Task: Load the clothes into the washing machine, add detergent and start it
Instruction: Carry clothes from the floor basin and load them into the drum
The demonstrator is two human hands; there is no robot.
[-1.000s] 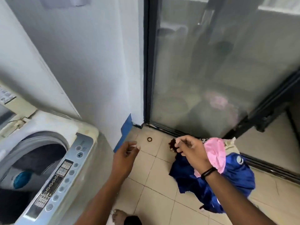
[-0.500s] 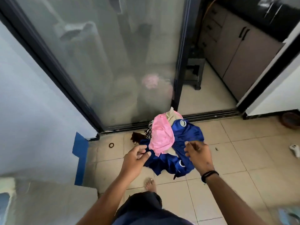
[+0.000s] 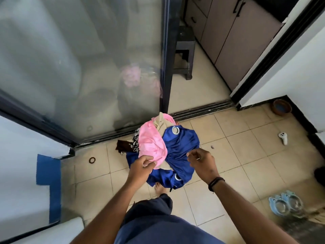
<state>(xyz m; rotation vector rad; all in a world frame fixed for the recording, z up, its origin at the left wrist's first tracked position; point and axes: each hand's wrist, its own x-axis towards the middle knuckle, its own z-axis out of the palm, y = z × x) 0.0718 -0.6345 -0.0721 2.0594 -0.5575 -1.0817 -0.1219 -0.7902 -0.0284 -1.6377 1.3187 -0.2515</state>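
where the glass door (image 3: pixel 79 67) meets its floor track, a heap of clothes (image 3: pixel 163 152) lies on the tiled floor (image 3: pixel 246 164). pink cloth (image 3: pixel 152 147) on top, blue cloth (image 3: pixel 181 150) with metal eyelets under and to the right of it, a beige piece at the far end, a dark brown scrap and a black-and-white print poking out at the left edge.

left hand (image 3: pixel 140 167) is at the near edge of the pink cloth, fingers curled, thumb and fingertips close together at the cloth's hem; cannot tell for sure if they pinch it or only touch. right hand (image 3: pixel 202 160) hovers over the right side of the blue cloth, fingers loosely bent and a little spread, thumb apart; no cloth plainly caught between them. black band on the right wrist.

bare foot (image 3: pixel 160 188) just beside the near edge of the heap, touching or nearly touching the blue cloth.

small brown ring (image 3: pixel 92 160) on the tiles left of the heap, apart from it. blue tape (image 3: pixel 48 182) on the white wall at left. dark stool (image 3: pixel 184 55) beyond the door opening, beside brown cabinets (image 3: pixel 237 41). white controller (image 3: pixel 283 137) on the floor well to the right; brown bowl (image 3: pixel 281 107) in the far right corner; pale blue double dish (image 3: pixel 286 204) near right.
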